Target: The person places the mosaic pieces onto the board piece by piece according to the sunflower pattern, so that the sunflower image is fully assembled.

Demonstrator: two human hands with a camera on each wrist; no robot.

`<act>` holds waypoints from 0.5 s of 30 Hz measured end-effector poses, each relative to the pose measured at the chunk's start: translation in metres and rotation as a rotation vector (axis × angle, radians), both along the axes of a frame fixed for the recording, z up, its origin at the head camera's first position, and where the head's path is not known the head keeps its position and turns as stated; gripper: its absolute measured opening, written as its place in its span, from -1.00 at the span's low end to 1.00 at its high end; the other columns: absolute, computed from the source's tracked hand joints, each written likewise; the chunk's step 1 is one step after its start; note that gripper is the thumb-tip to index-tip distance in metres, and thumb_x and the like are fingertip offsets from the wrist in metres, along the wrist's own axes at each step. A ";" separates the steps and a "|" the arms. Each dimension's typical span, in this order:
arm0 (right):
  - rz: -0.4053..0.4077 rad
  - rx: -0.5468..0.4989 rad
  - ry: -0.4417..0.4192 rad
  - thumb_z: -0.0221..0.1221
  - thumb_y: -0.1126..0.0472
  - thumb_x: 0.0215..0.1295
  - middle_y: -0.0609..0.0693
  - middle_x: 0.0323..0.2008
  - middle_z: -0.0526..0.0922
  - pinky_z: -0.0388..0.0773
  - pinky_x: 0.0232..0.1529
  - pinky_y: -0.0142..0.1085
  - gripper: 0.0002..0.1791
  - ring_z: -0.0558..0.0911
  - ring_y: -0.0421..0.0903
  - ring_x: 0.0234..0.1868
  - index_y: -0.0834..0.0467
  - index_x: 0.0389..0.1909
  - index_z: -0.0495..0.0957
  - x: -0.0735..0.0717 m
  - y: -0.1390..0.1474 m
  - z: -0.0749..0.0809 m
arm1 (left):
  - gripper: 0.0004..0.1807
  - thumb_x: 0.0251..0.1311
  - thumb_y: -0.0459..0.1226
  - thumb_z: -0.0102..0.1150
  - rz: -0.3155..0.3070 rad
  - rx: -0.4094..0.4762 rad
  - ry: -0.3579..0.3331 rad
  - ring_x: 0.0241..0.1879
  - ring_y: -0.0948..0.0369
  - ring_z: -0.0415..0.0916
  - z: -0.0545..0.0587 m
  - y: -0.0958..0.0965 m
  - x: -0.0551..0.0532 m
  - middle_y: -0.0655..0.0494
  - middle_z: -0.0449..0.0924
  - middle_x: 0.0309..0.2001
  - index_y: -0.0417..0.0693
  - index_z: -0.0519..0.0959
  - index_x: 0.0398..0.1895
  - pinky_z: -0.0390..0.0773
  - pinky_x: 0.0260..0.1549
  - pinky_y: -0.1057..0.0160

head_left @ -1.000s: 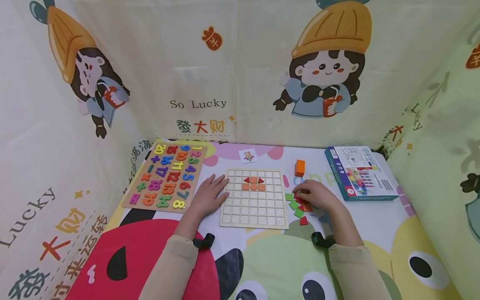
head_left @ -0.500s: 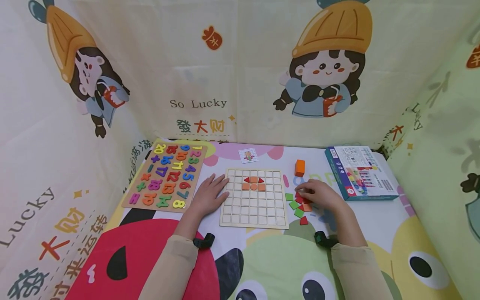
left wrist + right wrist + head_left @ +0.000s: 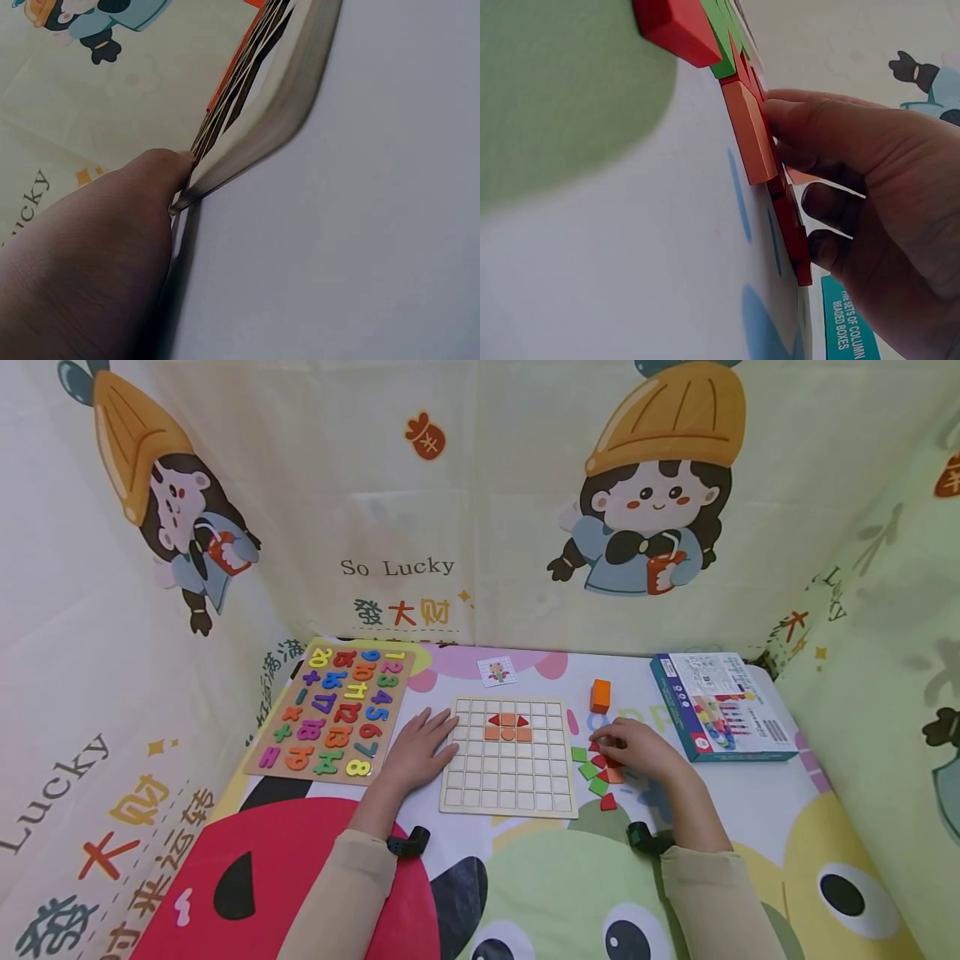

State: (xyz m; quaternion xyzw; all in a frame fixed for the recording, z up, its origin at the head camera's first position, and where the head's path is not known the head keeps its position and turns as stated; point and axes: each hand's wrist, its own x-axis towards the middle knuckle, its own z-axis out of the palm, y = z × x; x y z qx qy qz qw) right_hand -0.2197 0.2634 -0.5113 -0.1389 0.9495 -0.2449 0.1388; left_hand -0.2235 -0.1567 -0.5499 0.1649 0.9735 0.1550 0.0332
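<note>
In the head view, a wooden grid board (image 3: 507, 777) lies flat on the table. Near its top sit orange pieces (image 3: 507, 735) with a red triangle (image 3: 522, 721) on either side of the upper one. My left hand (image 3: 417, 750) rests at the board's left edge, fingers stretched; its thumb (image 3: 169, 169) touches the edge in the left wrist view. To the right of the board, my right hand (image 3: 637, 749) bends its fingers over a loose pile of red, green and orange pieces. Thumb and forefinger touch red pieces (image 3: 780, 180) there; I cannot tell whether they pinch one.
A number puzzle board (image 3: 330, 714) lies on the left. Behind the grid board is a small picture card (image 3: 497, 672). An orange block (image 3: 600, 696) and a flat box (image 3: 723, 706) are at the back right. Green squares (image 3: 587, 770) lie beside the board.
My right hand has shifted slightly to the right over the loose pieces, then stayed nearly still. The left hand and the grid board have not moved.
</note>
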 end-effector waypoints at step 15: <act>0.027 -0.134 0.041 0.25 0.06 0.34 -0.09 -0.35 0.53 0.52 -0.35 -0.34 -0.73 0.48 -0.11 -0.28 -0.04 0.03 0.63 -0.004 -0.033 0.012 | -0.31 0.39 0.21 -0.10 0.001 0.008 0.006 0.60 0.04 -0.21 0.001 0.000 0.001 0.25 0.06 0.57 0.32 0.15 0.54 -0.12 0.56 -0.06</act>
